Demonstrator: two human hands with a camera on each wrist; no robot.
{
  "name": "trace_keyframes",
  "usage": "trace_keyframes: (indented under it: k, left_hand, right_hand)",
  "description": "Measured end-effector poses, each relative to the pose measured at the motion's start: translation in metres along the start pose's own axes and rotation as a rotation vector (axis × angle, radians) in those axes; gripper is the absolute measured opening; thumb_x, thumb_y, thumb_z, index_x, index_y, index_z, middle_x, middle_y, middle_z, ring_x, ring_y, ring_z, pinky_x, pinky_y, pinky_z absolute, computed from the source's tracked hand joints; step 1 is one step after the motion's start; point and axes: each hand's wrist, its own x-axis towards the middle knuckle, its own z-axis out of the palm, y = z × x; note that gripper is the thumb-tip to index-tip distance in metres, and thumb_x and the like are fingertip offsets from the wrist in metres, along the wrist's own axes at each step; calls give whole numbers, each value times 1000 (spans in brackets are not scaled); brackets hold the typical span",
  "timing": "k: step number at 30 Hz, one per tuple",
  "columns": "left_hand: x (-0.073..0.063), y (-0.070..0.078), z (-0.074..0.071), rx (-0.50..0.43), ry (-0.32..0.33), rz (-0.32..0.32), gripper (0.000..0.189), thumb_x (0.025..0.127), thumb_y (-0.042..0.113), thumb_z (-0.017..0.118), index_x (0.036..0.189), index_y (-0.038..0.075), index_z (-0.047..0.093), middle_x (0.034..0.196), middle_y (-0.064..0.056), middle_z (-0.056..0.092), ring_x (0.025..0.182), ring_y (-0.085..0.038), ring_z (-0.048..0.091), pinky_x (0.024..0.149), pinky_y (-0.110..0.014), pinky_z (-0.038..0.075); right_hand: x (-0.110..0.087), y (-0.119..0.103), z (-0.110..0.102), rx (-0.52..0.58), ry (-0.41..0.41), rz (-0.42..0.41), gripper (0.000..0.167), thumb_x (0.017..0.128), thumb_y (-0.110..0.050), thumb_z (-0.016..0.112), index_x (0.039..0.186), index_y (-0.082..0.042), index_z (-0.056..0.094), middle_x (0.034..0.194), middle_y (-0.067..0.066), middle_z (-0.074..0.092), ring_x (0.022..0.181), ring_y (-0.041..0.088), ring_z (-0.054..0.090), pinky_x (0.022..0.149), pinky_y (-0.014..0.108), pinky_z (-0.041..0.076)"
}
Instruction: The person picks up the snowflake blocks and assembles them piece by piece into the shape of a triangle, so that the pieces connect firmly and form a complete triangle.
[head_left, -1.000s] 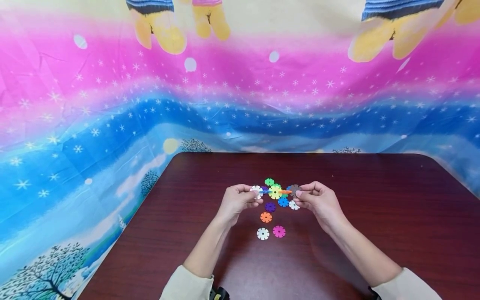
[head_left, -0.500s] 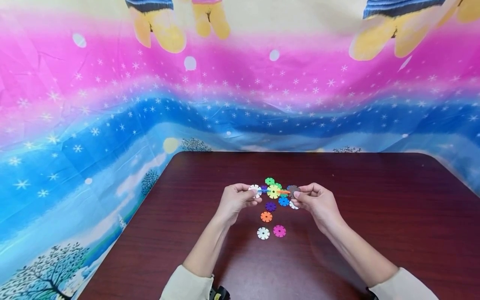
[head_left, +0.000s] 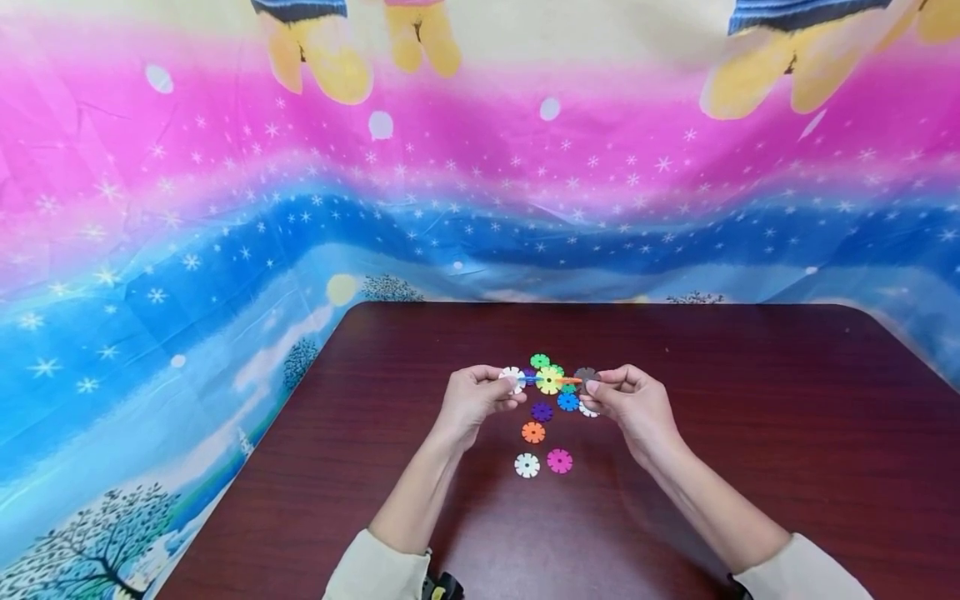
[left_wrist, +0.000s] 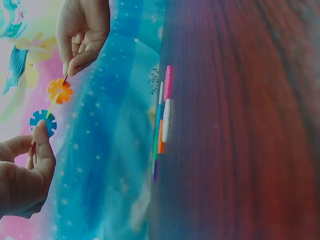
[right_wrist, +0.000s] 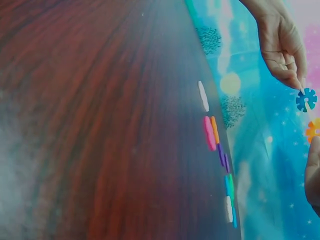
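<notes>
My left hand [head_left: 467,404] pinches a white notched interlocking disc [head_left: 512,375] between thumb and fingers. The right hand [head_left: 641,408] pinches a dark grey-brown disc [head_left: 587,375] in the same way. Between them runs a straight chain: a blue disc [left_wrist: 36,120] edge-on in the head view, a yellow disc [head_left: 549,381] facing up, and an orange disc [left_wrist: 54,92], also edge-on there. Both wrist views show this chain held well above the table, the discs slotted at right angles. The thumbs cover parts of the end discs.
Loose discs lie on the dark red-brown table [head_left: 360,467] beneath and in front of the hands: a white disc [head_left: 527,465], a pink disc [head_left: 559,461], an orange disc [head_left: 533,432], a purple disc [head_left: 542,411], and several more behind. A printed cloth [head_left: 480,183] hangs beyond the table.
Both hands keep their hold on the chain. My right hand has shifted slightly to the left; the loose discs have stayed in place.
</notes>
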Motion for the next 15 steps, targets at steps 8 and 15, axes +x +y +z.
trace_keyframes:
  k: [8,15]
  left_hand:
    - [0,3,0,7,-33,-11,15,86,-4,61,96,-14,58,76,-14,66,64,-16,67,65,-27,55]
    - [2,4,-3,-15,-35,-8,20,88,1,60,102,-14,58,80,-13,66,68,-17,67,67,-29,55]
  right_hand:
    - [0,-6,-4,-72,-57,18,14,85,3,63,93,3,51,79,6,65,69,14,67,71,27,54]
    - [2,-4,-8,-69,-119,63,8,89,2,57,94,0,52,78,6,66,69,15,67,70,28,55]
